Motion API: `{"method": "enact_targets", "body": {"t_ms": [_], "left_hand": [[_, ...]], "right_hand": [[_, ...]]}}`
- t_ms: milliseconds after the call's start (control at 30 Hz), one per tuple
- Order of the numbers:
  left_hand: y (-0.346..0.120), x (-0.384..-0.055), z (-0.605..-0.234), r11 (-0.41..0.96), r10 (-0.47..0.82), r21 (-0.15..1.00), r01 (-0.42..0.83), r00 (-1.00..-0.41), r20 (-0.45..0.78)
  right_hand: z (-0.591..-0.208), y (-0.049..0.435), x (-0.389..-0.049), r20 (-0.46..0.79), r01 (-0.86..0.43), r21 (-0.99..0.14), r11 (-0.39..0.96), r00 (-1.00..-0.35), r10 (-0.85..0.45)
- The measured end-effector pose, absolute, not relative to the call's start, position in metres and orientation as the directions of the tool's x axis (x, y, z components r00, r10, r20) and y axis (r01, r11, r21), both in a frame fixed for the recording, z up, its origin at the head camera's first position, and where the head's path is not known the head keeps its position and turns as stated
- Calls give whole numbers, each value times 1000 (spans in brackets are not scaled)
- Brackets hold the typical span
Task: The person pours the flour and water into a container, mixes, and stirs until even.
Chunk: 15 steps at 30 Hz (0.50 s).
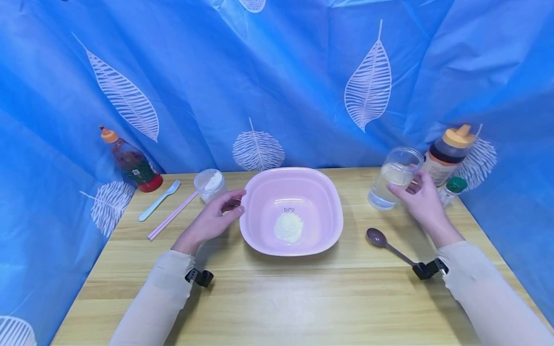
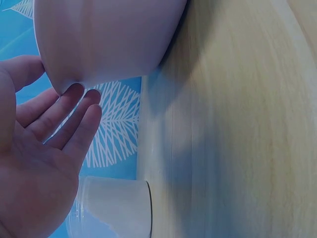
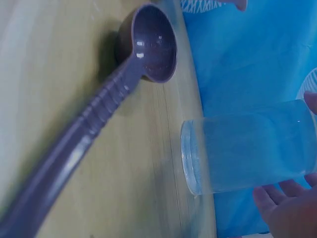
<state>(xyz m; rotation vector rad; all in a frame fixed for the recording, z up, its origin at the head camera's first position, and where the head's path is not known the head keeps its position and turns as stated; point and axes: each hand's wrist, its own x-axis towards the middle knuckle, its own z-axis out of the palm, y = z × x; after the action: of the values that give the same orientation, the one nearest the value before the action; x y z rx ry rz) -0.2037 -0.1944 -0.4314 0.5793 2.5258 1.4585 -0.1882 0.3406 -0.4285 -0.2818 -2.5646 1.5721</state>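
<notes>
In the head view a pink bowl (image 1: 250,226) holds a small mound of white powder (image 1: 289,228). My left hand (image 1: 214,216) touches the bowl's left rim with its thumb and fingertips, the fingers loosely extended in the left wrist view. My right hand (image 1: 421,204) grips a clear jar (image 1: 383,190) of transparent liquid near its mouth, thumb on the near side. The jar stands upright or nearly so, its base close to the table. A brown measuring spoon (image 3: 151,44) lies on the table beside it.
Behind my left hand stands a small tub (image 1: 209,185) of white powder. Pink chopsticks (image 1: 173,215), a light-blue fork (image 1: 159,201) and a red sauce bottle (image 1: 136,166) are further left. A dark sauce bottle (image 1: 446,156) and a green-capped shaker (image 1: 454,186) stand at the right.
</notes>
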Motion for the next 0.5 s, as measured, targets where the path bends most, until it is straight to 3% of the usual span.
{"method": "enact_targets", "body": {"t_ms": [500], "left_hand": [[-193,-202,-429,441,414,860,257,-908,59]], "right_hand": [[-434,338,-212,33,89,-869,486,-971,236]]}}
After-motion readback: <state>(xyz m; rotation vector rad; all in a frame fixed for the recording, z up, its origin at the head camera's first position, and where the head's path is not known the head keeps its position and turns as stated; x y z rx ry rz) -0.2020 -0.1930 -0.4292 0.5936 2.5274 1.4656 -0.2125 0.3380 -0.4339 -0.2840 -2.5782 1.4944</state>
